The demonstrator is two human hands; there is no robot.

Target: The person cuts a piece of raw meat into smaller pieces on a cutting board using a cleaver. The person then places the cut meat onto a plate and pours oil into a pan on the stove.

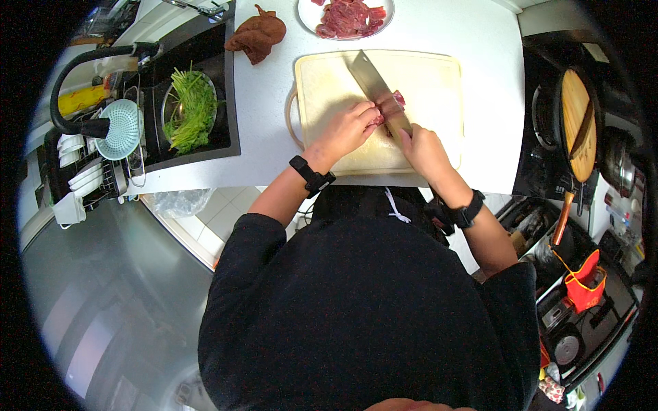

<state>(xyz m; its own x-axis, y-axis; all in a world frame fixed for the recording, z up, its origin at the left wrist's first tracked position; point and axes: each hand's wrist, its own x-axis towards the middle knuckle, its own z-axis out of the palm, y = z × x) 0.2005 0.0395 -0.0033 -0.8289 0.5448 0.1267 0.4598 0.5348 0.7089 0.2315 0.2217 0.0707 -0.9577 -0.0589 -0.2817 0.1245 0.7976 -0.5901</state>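
Note:
My right hand grips the handle of a broad-bladed kitchen cleaver, its blade slanting up and left across the cutting board. Under and beside the blade is a piece of raw red meat, with a bit more showing on the blade's right side. My left hand holds the meat down with curled fingertips, close against the blade. Both lie over a cream plastic cutting board with a loop handle on its left. Part of the meat is hidden by my fingers and the blade.
A white plate with sliced raw meat stands beyond the board, near a brown cloth. Left, the sink holds a bowl of leafy greens; a pale blue colander sits beside it. Right, a round wooden board lies by the stove.

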